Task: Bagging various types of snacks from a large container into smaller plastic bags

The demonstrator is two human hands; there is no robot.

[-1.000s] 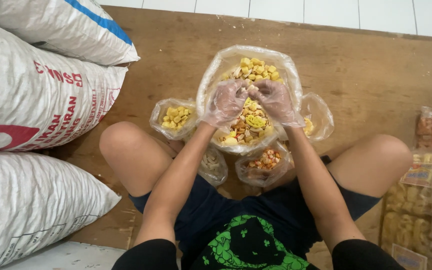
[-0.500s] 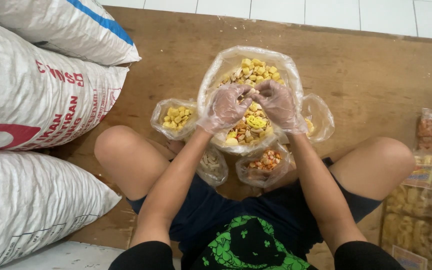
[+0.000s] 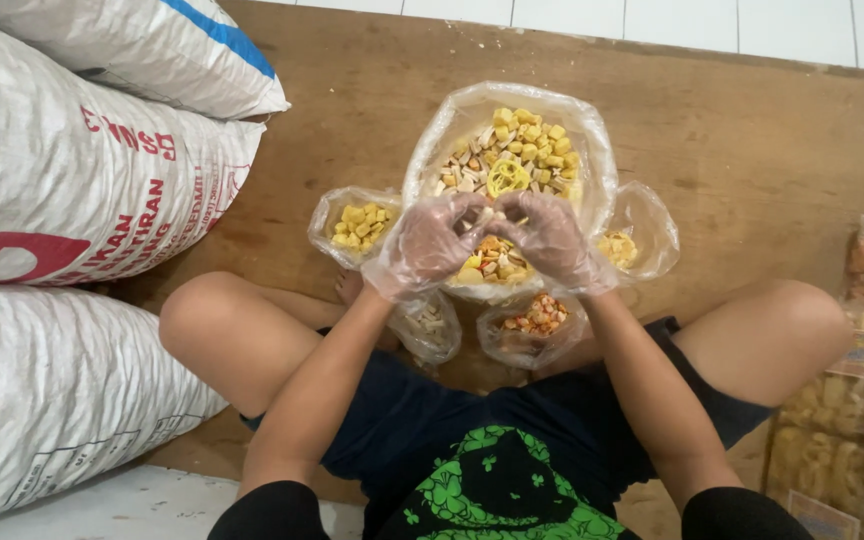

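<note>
A big clear plastic bag (image 3: 432, 135) of mixed yellow, white and orange crackers lies open on the wooden board in front of me. Both hands wear thin clear plastic gloves and hover over its near end. My left hand (image 3: 432, 240) and my right hand (image 3: 550, 236) meet fingertip to fingertip, pinching a few small cracker pieces between them. Small open bags surround the big one: yellow pieces (image 3: 357, 225) at the left, pale ones (image 3: 430, 325) near my left shin, orange ones (image 3: 537, 320) below, yellow ones (image 3: 630, 245) at the right.
Large white woven sacks (image 3: 62, 180) are stacked along the left. Packed bags of crackers (image 3: 852, 420) stand at the right edge. The wooden board (image 3: 772, 140) lies on white floor tiles. My bare knees frame the bags.
The view has shifted slightly. Both hands stayed over the big bag, their fingertips drawing closer together around the pieces.
</note>
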